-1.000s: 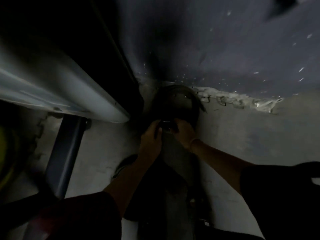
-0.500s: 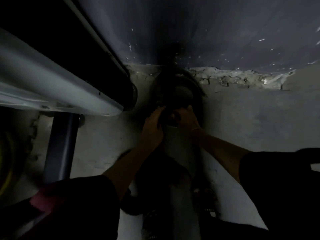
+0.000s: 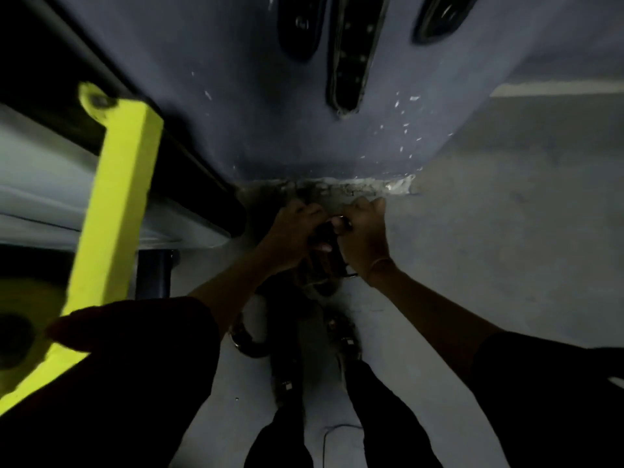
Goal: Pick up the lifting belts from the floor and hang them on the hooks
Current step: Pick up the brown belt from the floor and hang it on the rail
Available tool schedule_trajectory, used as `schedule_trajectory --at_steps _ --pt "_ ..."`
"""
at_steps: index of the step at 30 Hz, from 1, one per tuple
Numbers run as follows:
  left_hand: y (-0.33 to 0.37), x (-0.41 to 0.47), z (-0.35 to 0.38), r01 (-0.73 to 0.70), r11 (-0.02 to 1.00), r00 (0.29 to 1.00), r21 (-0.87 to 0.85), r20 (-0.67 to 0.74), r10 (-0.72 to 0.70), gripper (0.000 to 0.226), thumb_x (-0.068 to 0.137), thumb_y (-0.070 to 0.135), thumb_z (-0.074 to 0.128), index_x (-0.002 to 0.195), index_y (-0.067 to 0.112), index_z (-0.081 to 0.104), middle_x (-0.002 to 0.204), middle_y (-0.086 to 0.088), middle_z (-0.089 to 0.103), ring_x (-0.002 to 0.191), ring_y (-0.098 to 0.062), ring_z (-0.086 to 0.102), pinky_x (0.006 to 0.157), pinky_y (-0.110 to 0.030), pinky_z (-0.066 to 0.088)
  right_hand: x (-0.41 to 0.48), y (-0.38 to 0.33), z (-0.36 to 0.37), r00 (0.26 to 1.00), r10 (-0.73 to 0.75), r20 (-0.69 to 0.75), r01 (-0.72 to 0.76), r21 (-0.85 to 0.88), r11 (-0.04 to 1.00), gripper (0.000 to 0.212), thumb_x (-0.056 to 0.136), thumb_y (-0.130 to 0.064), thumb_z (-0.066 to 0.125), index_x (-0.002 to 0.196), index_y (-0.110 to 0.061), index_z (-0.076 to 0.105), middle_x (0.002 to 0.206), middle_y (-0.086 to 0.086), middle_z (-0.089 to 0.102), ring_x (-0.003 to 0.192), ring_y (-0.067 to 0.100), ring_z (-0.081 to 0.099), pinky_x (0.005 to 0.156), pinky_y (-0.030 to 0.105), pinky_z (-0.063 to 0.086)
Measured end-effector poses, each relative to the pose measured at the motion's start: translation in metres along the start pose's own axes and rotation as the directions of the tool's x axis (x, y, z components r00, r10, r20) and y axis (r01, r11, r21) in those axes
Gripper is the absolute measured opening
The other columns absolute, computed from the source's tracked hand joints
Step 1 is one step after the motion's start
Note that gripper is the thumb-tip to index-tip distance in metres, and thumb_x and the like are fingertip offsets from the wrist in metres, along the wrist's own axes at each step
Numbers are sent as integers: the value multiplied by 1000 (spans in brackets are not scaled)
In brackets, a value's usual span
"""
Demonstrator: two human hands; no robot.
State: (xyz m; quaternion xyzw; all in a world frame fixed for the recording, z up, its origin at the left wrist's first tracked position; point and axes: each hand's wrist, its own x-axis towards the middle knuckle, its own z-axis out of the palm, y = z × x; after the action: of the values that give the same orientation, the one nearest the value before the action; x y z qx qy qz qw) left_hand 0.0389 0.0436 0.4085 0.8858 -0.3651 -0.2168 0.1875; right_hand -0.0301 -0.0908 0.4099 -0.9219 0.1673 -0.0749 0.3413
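The scene is dim. A dark lifting belt [image 3: 322,268] hangs bunched between both hands, just off the grey floor near the foot of the wall. My left hand [image 3: 292,231] grips its upper left part, and my right hand [image 3: 363,234] grips its upper right part, near a small metal piece. More dark belts with metal buckles [image 3: 287,349] lie on the floor below, between my arms. High on the blue-grey wall, dark belts [image 3: 347,52] hang side by side; their hooks are not visible.
A bright yellow machine bar [image 3: 118,204] slants down the left side, in front of a pale grey frame [image 3: 40,184] and a dark post [image 3: 153,275]. The wall's base [image 3: 371,187] is chipped. Bare grey floor [image 3: 506,231] extends to the right.
Both hands have risen with the belt, which has left the floor. The view has tilted up, bringing the hanging belts on the wall and the yellow bar into sight.
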Motion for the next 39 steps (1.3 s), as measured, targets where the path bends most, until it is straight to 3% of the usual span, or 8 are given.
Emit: schedule_trajectory --at_steps 5,12,17,21,25,28,33,39 --pt "86 -32 -120 -118 967 991 -225 -85 101 33 84 21 68 108 0 60 109 -21 63 102 -26 53 79 -24 30 5 -95 -119 991 136 2 -135 92 986 29 75 8 47 91 -7 66 102 18 57 100 37 50 83 42 45" --pt "165 -83 -207 -52 849 978 -527 -197 -62 33 94 19 61 125 8 55 121 -11 64 111 -22 60 93 -29 44 -20 -183 -233 962 -166 -217 96 -298 950 45 93 -21 54 137 -29 48 134 6 49 129 25 38 100 42 30" --pt "203 -122 -261 -85 694 899 -715 -355 -256 29 90 41 61 103 15 58 103 -8 70 96 -23 68 90 -49 54 -62 -227 -283 921 163 -353 -49 312 949 45 99 -34 48 140 -17 39 136 6 41 130 19 36 108 26 27" --pt "245 -149 -315 -158 690 823 -706 -480 -303 21 93 36 62 92 16 58 91 -3 70 87 -22 68 78 -35 55 -88 -261 -309 980 193 -52 -106 682 723 38 95 -36 57 127 -16 54 114 -11 65 111 8 62 92 24 46" --pt "276 -165 -371 -307 606 787 -734 -554 -271 20 81 28 77 82 11 67 84 -15 74 82 -34 72 78 -45 58 -76 -284 -344 992 99 -79 -2 776 630 36 90 -24 68 123 -14 59 113 -1 72 106 12 67 97 35 52" --pt "291 -176 -404 -398 507 788 -765 -568 -239 16 81 20 78 82 5 73 78 -13 76 71 -23 73 66 -32 59 -67 -302 -372 991 46 -129 78 810 581 27 91 -22 65 117 -16 61 111 1 72 105 15 68 97 39 53" --pt "294 -188 -418 -462 142 851 -876 -483 -205 38 85 37 60 103 6 73 98 -12 76 93 -21 73 84 -33 56 -50 -339 -402 977 -14 -213 196 873 446 21 94 -13 61 115 -9 61 111 8 72 103 18 69 92 34 54" --pt "322 -198 -432 -534 318 776 -783 -604 -184 39 83 39 64 110 12 68 106 -6 76 102 -18 71 82 -25 57 -46 -378 -428 960 -48 -274 270 873 406 22 96 -12 59 114 -1 57 106 10 72 96 15 69 86 30 57"
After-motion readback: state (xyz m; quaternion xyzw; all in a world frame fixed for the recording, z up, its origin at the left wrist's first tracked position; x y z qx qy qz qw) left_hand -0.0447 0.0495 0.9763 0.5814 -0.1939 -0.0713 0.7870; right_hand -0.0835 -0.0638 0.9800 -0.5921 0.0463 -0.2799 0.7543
